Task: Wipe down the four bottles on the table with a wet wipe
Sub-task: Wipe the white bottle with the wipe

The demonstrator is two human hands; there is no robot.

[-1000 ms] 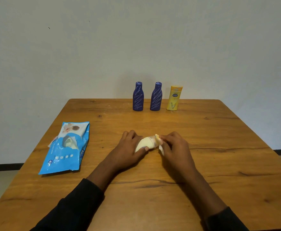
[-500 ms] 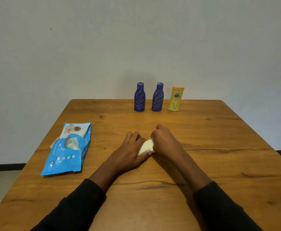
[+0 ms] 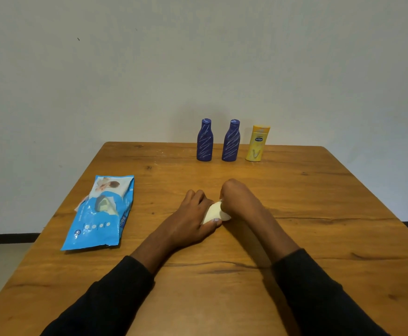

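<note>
A cream bottle lies on its side at the middle of the wooden table. My left hand grips its left end, thumb under it. My right hand is curled over its right end; a sliver of white wet wipe shows at the fingers, the rest hidden. Two dark blue bottles and a yellow bottle stand upright in a row at the far edge.
A blue wet wipe pack lies flat on the left part of the table, its flap partly lifted. A plain white wall rises behind the table. The floor shows beyond both side edges.
My right hand has slid left along the cream bottle and now covers its right end; the wipe that showed a second ago is mostly hidden. My left hand kept its grip.
</note>
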